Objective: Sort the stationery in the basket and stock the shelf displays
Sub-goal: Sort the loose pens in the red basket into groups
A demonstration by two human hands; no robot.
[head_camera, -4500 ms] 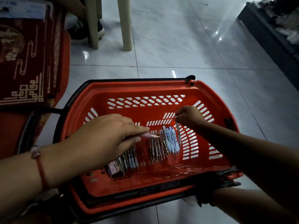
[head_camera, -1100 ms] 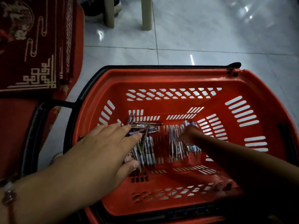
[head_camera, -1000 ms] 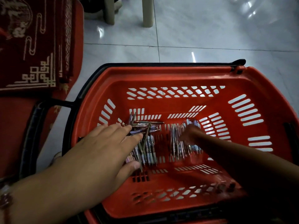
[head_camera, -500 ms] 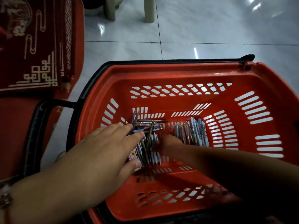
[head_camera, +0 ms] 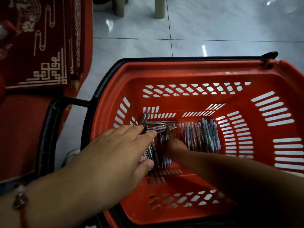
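My left hand [head_camera: 113, 155] came in from the lower left of the frame, its grip wide: fingers straight and spread, laid flat over the left clump of pens [head_camera: 158, 129] on the basket floor. I judged I held it that way to pin that untidy heap so nothing rolled while the other hand picked through it. A red cord bracelet [head_camera: 20, 199] sat on that wrist at the bottom left edge.

My right hand [head_camera: 176, 148] reached in from the lower right, just beside the left thumb, with its fingertips down among the pens at the middle of the frame. The knuckles hid the fingers, so I could not tell whether that grip was pinching a pen or only nudging them.

Just right of it lay a tidier row of patterned pens [head_camera: 205, 135], side by side and pointing toward the far wall; I took that as the sorted group, kept apart from the crossed ones on the left. All of the stationery was on the bottom of the red basket [head_camera: 189, 74], so no stocking had begun by my reckoning.

Beyond the basket rim, its black handle [head_camera: 51, 129] lay folded out at the left. Further up, red patterned mats [head_camera: 42, 43] filled the upper left, and pale chair legs [head_camera: 160, 9] stood on the tiled floor [head_camera: 213, 25] at the top
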